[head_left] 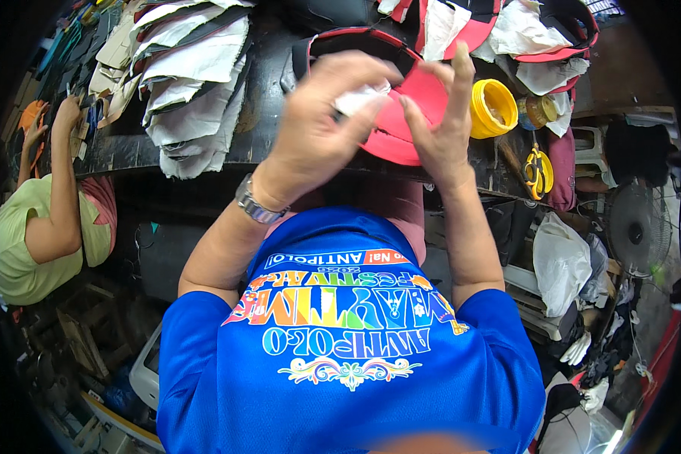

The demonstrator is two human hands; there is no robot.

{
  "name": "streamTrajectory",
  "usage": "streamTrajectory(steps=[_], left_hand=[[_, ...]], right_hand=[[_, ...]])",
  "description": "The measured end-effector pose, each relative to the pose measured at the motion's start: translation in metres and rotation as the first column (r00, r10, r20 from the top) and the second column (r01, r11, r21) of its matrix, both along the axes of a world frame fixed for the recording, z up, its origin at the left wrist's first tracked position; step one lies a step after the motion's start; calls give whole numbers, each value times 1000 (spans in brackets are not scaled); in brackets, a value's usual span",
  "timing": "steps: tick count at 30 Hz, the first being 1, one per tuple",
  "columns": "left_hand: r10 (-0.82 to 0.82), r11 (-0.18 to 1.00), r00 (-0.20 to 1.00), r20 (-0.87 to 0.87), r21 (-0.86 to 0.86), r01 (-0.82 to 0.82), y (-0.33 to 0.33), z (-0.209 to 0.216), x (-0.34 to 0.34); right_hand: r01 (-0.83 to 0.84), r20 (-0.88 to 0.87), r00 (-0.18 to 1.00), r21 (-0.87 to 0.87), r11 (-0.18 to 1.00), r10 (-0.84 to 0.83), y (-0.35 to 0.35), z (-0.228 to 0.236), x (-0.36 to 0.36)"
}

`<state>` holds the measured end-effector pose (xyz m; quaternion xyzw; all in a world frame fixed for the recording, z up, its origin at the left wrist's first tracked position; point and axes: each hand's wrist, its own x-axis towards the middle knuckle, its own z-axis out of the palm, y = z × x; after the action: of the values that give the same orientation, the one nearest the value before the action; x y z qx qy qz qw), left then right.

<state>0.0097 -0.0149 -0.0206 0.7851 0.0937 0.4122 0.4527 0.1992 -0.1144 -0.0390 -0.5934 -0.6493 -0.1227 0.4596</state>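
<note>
A red cap (401, 144) with a dark inside lies on the dark table in front of me, brim towards me. Blurred by motion, my left hand (318, 125) curls over the cap's left part, a white cloth (363, 98) between its thumb and fingers. My right hand (443, 136) is at the brim's right side, fingers spread and thumb close to the red surface; whether it touches is hard to tell. Just right of that hand stands an open yellow jar (494, 108), its inside stained brownish.
A tall stack of white cloth pieces with dark layers (197, 91) stands left. More red caps with white cloth (537, 34) lie at the back right. Yellow-handled scissors (537, 172) and a small glass jar (537, 111) sit right. Another person (45, 219) works far left; a fan (637, 225) stands right.
</note>
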Motion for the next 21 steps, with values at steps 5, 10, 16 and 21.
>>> streamTrajectory(steps=[5,10,16,21], left_hand=[[381,840,809,-448,533,-101,2,-20,9],[492,847,682,-541,479,-231,49,-28,6],[394,918,634,-665,320,-235,62,-17,21],[-287,952,950,-125,-144,269,48,-32,-6]], right_hand=[[175,64,984,-426,888,-163,25,19,22],[32,-131,986,-472,881,-106,15,1,0],[68,-207,961,-465,883,-183,9,-16,-4],[132,-61,987,-191,973,-147,14,-33,-1]])
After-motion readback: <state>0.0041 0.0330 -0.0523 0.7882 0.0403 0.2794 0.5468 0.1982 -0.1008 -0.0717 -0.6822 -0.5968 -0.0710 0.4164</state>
